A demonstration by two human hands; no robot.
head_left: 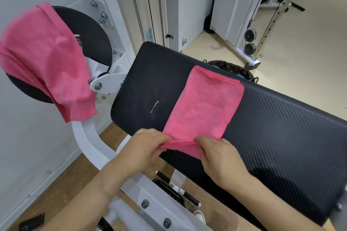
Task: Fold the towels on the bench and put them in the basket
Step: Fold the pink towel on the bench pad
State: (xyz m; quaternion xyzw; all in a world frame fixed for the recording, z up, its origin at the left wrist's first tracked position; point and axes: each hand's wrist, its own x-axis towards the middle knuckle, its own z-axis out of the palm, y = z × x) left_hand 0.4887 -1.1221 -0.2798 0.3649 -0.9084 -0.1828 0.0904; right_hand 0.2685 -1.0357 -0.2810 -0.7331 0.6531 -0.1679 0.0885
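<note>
- Black bench (272,127), ribbed padding, runs from upper left to lower right; small white scuff near its middle.
- White machine frame (88,142) to the bench's left, carrying a round black disc (90,33).
- Pink draped towel (43,58), unfolded, hangs over that disc, off the bench; lower corner dangles free.
- Pink flat towel (204,103) lies across the bench as a long strip, layered edges showing at the far end. Near end reaches the bench's front edge, bunched into a ridge.
- Dark basket (232,69) with patterned lining on the floor beyond the bench's far edge, partly hidden; something blue inside, no pink cloth seen in it.
- Left hand (148,148): fingers curled, pinching the left part of the bunched near edge.
- Right hand (219,157): thumb and fingers pinching the same edge just beside, hands nearly touching.
- Small dark flat object (32,221) on the floor, lower left; unclear what.
</note>
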